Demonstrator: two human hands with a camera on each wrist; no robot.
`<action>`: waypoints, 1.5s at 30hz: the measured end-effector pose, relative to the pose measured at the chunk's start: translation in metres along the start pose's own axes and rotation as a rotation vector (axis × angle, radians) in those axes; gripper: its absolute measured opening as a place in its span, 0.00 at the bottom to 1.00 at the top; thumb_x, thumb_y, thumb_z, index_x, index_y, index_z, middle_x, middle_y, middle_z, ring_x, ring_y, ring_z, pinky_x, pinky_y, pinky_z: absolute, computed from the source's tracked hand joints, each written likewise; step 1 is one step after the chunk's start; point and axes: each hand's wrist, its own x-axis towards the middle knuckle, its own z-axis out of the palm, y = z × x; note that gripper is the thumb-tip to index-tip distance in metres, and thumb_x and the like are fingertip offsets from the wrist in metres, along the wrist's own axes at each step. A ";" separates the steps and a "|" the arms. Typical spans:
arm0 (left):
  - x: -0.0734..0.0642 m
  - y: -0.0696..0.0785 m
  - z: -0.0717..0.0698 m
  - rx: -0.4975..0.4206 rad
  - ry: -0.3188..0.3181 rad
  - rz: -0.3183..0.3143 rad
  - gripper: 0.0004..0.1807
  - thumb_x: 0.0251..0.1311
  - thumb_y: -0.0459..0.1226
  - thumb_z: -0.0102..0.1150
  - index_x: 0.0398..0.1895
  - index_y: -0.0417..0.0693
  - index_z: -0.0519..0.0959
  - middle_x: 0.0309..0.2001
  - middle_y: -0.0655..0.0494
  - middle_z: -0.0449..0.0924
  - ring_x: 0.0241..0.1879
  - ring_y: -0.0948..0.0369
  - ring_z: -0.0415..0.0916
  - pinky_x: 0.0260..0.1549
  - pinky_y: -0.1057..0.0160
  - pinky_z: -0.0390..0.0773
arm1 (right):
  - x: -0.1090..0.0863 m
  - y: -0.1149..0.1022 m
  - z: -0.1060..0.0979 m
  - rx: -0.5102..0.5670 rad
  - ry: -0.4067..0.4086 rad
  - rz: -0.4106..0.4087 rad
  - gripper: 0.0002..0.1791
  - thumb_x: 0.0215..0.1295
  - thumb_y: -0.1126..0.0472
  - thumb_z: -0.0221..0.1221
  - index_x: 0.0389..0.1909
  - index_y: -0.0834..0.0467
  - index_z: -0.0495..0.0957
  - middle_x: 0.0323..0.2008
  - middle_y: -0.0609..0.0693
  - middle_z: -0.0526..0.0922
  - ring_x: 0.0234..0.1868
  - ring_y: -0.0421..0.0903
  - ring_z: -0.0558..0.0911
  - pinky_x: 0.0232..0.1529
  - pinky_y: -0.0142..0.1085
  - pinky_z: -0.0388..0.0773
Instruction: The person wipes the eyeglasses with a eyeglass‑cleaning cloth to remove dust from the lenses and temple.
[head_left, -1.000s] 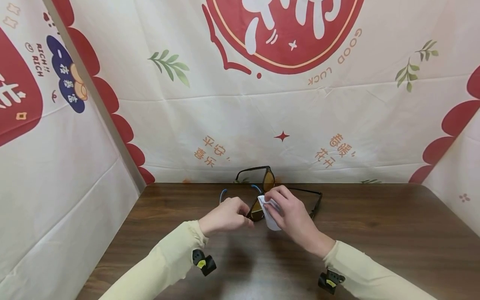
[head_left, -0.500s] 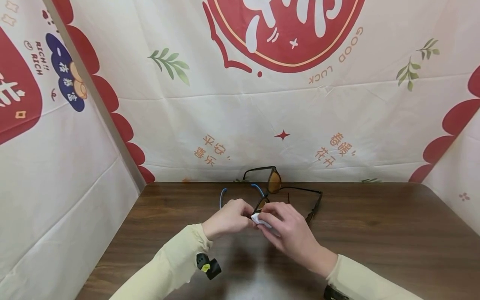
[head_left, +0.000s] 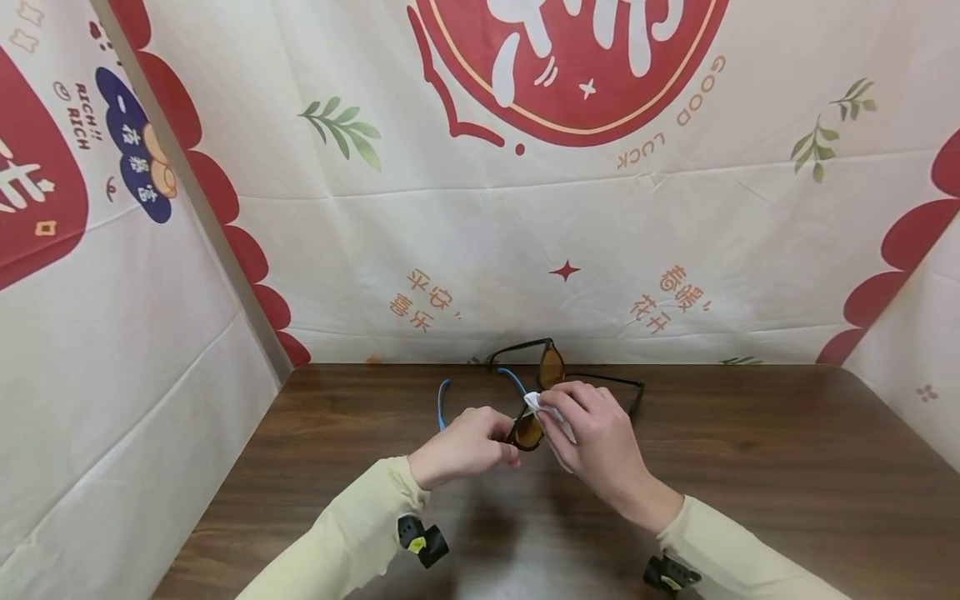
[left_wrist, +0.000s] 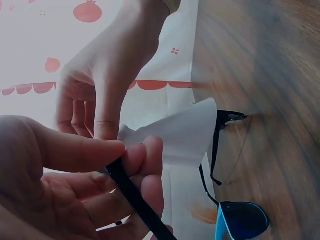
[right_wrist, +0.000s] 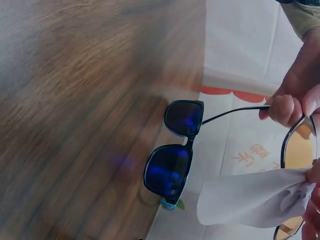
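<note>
My left hand (head_left: pixel 463 447) grips a pair of sunglasses with a thin dark frame and amber lenses (head_left: pixel 528 431) by its near end. In the left wrist view, the thumb and fingers hold a dark temple arm (left_wrist: pixel 135 200). My right hand (head_left: pixel 597 442) pinches a white cloth (right_wrist: pixel 250 197) close beside the frame. The right wrist view shows the cloth hanging across part of the amber glasses; whether it presses on a lens, I cannot tell. The glasses are tilted and raised above the table, one lens (head_left: pixel 552 367) toward the back wall.
Sunglasses with dark blue lenses (right_wrist: pixel 167 170) and blue temples (head_left: pixel 441 404) lie on the wooden table (head_left: pixel 360 500) behind my left hand. Another black pair (left_wrist: pixel 231 117) lies behind my right hand, mostly hidden. A printed white cloth wall (head_left: pixel 360 250) borders the table's back edge.
The right hand with the cloth moved left and down to the near lens, then back up and right. The near amber lens now shows more. The left hand shifted slightly right, still holding the sunglasses.
</note>
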 end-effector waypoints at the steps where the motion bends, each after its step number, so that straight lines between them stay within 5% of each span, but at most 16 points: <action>1: 0.000 0.001 0.001 0.007 0.004 0.008 0.06 0.54 0.27 0.58 0.24 0.41 0.81 0.20 0.60 0.79 0.23 0.67 0.67 0.25 0.68 0.65 | 0.000 0.000 0.000 0.009 -0.005 0.007 0.10 0.56 0.64 0.64 0.39 0.58 0.81 0.37 0.50 0.81 0.35 0.49 0.79 0.33 0.43 0.73; 8: 0.002 0.004 0.003 0.037 0.032 0.021 0.07 0.56 0.27 0.57 0.24 0.43 0.80 0.19 0.60 0.76 0.20 0.67 0.66 0.21 0.69 0.64 | -0.001 -0.005 -0.001 0.069 -0.016 -0.052 0.14 0.72 0.52 0.51 0.40 0.58 0.80 0.39 0.50 0.80 0.35 0.48 0.78 0.32 0.42 0.75; 13: 0.002 0.005 0.003 0.058 0.070 0.027 0.08 0.56 0.28 0.58 0.22 0.45 0.78 0.17 0.62 0.71 0.18 0.66 0.63 0.19 0.69 0.62 | -0.007 -0.008 0.000 0.096 -0.021 -0.151 0.15 0.73 0.53 0.51 0.38 0.58 0.81 0.37 0.50 0.80 0.33 0.47 0.78 0.32 0.39 0.75; 18: 0.003 0.005 0.001 0.071 0.079 0.017 0.08 0.56 0.29 0.56 0.21 0.47 0.75 0.16 0.62 0.69 0.18 0.65 0.62 0.19 0.68 0.61 | -0.010 -0.004 -0.001 0.082 -0.025 -0.154 0.15 0.73 0.52 0.51 0.36 0.58 0.82 0.36 0.49 0.80 0.32 0.46 0.78 0.31 0.38 0.73; 24: 0.003 0.004 -0.001 0.121 0.046 0.025 0.06 0.55 0.31 0.53 0.22 0.47 0.74 0.17 0.62 0.67 0.19 0.65 0.63 0.21 0.68 0.61 | -0.007 0.004 -0.006 0.034 -0.022 -0.053 0.05 0.61 0.61 0.63 0.36 0.57 0.82 0.35 0.48 0.82 0.32 0.47 0.80 0.33 0.41 0.72; 31: 0.001 0.007 -0.001 0.186 -0.022 0.028 0.04 0.60 0.31 0.53 0.29 0.45 0.76 0.20 0.62 0.70 0.22 0.64 0.67 0.24 0.67 0.65 | 0.006 -0.001 -0.011 0.010 0.022 0.006 0.14 0.45 0.69 0.71 0.35 0.55 0.83 0.33 0.45 0.83 0.32 0.45 0.80 0.33 0.41 0.72; 45: 0.007 0.004 -0.001 0.221 0.020 0.067 0.11 0.60 0.31 0.52 0.20 0.48 0.67 0.18 0.61 0.61 0.19 0.64 0.59 0.20 0.68 0.58 | -0.002 -0.011 -0.008 0.065 -0.072 -0.137 0.15 0.43 0.67 0.72 0.33 0.55 0.81 0.34 0.45 0.82 0.32 0.44 0.80 0.35 0.40 0.72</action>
